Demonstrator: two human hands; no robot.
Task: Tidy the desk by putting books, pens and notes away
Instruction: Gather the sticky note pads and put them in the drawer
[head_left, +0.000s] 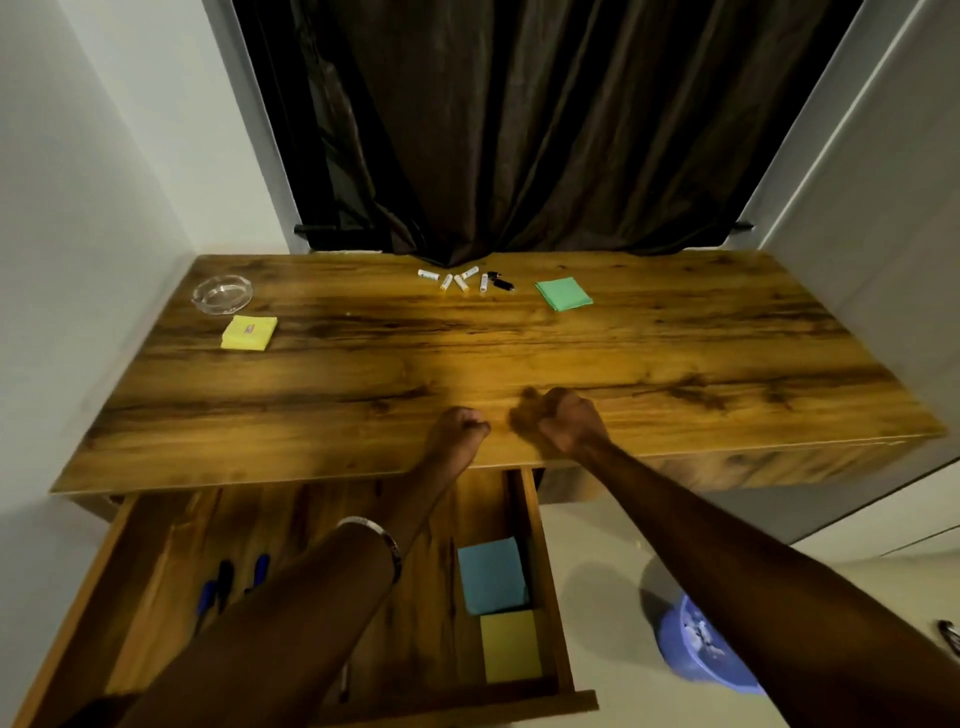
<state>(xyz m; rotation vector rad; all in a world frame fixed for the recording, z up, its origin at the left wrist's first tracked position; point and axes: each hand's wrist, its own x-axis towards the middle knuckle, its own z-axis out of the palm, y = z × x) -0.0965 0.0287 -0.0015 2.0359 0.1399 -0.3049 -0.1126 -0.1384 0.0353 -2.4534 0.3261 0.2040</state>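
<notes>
While drawer (322, 587) gapes, both fists curled over desk (675, 364); empty.

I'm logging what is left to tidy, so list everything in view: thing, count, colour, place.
desk: one, brown wood, under the curtain
drawer: one, wood, pulled open below the desk front
yellow note pad: one, desk left
green note pad: one, desk back right
markers: about seven, mostly white, some dark, desk back centre
glass dish: one, clear, desk back left
pens: about three, blue and dark, drawer left
blue pad: one, drawer right
yellow pad: one, drawer right, nearer
basin: one, blue, floor right
curtain: one, dark brown
left hand: fist, empty
right hand: fist, blurred
</notes>
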